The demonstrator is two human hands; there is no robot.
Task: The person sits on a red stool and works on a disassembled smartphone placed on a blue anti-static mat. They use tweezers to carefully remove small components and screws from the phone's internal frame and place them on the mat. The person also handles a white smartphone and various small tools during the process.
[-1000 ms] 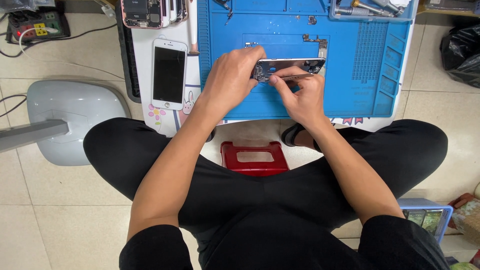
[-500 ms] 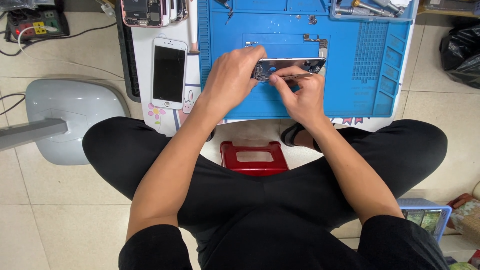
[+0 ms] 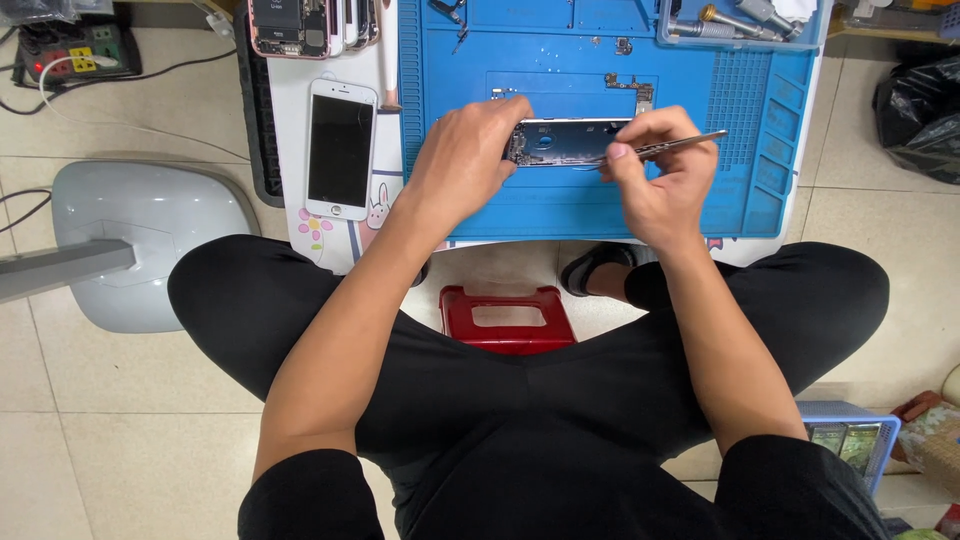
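An opened phone housing (image 3: 565, 141) lies across the blue work mat (image 3: 560, 205). My left hand (image 3: 465, 160) grips the housing's left end and holds it down. My right hand (image 3: 655, 175) pinches metal tweezers (image 3: 680, 144), whose tips point left into the housing's right part. A small loose part (image 3: 630, 85) lies on the mat just above the housing.
A white phone (image 3: 340, 148) lies face up left of the mat. An opened phone (image 3: 290, 25) and tools (image 3: 735, 20) sit at the table's back. A red stool (image 3: 508, 318) is under me, a grey lamp base (image 3: 130, 240) at left, a black bag (image 3: 920, 105) at right.
My hands and the housing stay almost where they were; the tweezers have shifted only slightly over the housing.
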